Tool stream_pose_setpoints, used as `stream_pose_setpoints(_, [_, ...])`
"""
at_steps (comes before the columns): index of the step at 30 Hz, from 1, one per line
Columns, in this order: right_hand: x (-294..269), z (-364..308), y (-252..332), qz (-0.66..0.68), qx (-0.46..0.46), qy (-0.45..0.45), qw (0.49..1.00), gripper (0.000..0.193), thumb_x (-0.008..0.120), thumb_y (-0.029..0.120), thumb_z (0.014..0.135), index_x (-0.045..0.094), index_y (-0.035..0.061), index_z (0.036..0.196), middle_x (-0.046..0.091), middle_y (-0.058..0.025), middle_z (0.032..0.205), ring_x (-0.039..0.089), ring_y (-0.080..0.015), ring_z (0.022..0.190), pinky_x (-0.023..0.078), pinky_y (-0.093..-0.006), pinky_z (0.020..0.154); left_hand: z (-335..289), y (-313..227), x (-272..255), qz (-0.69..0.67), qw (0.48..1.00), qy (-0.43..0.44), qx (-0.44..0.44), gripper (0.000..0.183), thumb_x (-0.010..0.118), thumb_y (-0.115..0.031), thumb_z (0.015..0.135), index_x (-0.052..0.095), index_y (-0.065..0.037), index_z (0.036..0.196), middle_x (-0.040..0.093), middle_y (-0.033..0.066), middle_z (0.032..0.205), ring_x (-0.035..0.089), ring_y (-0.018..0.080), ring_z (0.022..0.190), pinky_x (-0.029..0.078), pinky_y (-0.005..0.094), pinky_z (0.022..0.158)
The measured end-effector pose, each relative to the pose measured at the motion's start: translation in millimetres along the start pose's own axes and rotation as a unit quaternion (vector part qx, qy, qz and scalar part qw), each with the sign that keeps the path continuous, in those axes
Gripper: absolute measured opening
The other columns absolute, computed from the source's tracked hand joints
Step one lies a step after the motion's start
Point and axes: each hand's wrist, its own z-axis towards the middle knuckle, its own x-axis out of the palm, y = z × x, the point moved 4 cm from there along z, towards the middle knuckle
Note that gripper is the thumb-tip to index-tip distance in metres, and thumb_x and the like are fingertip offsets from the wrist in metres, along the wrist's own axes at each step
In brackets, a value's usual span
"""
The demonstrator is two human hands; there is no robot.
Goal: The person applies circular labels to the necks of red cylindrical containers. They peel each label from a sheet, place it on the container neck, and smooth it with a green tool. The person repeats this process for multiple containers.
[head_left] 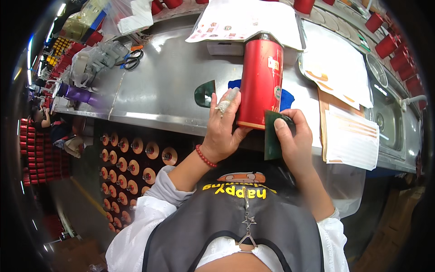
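Note:
A glossy red cylinder (257, 81) with small printed decals along its right side lies lengthwise away from me over a blue cloth (286, 99). My left hand (223, 119) grips its near left side, the thumb by the bottom rim. Pale wrapping covers one of that hand's fingers. In my right hand (292, 136) is a dark green flat scraper (273, 138), pinched between thumb and fingers, its edge against or very close to the cylinder's near right side. A second dark green scraper (200, 96) lies on the metal table left of the cylinder.
Decal sheets (226, 20) lie beyond the cylinder, with more white sheets (337, 59) to the right near a sink (385, 122). Black scissors (132, 60) and plastic bags (90, 61) are at the left. Racked red cylinders (149, 174) stand below the table edge.

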Motion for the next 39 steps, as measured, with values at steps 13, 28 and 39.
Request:
stream_pose_setpoints(13, [-12, -3, 0, -0.007, -0.038, 0.014, 0.999, 0.015, 0.062, 0.013, 0.095, 0.058, -0.0001, 0.101, 0.065, -0.0077, 0.076, 0.061, -0.0142, 0.068, 0.050, -0.0297, 0.064, 17, -18, -11, 0.068, 0.997, -0.028, 0.029, 0.076, 0.066, -0.043, 0.093, 0.040, 0.003, 0.148, 0.053, 0.0253, 0.141, 0.045, 0.0493, 0.135, 0.019, 0.0609, 0.118])
stream_pose_setpoints(28, [-44, 4, -6, -0.154, -0.160, 0.083, 0.972, 0.054, 0.060, 0.001, 0.093, 0.043, -0.0024, 0.144, 0.048, -0.0228, 0.144, 0.054, -0.0316, 0.121, 0.049, -0.0361, 0.092, 80, 44, -10, -0.306, 0.938, 0.007, -0.163, 0.069, 0.051, -0.053, 0.101, 0.046, 0.001, 0.143, 0.050, 0.0172, 0.143, 0.045, 0.0260, 0.136, 0.034, 0.0414, 0.113])
stream_pose_setpoints(39, [0, -19, -4, -0.162, -0.270, 0.057, 0.948, 0.073, 0.075, 0.005, 0.084, 0.042, 0.0023, 0.149, 0.049, -0.0172, 0.147, 0.052, -0.0304, 0.128, 0.044, -0.0394, 0.108, 161, 116, 44, -0.565, 0.730, 0.186, -0.337, 0.024, 0.071, -0.027, 0.092, 0.073, -0.007, 0.104, 0.073, 0.0041, 0.108, 0.070, 0.0140, 0.090, 0.055, 0.0270, 0.083])
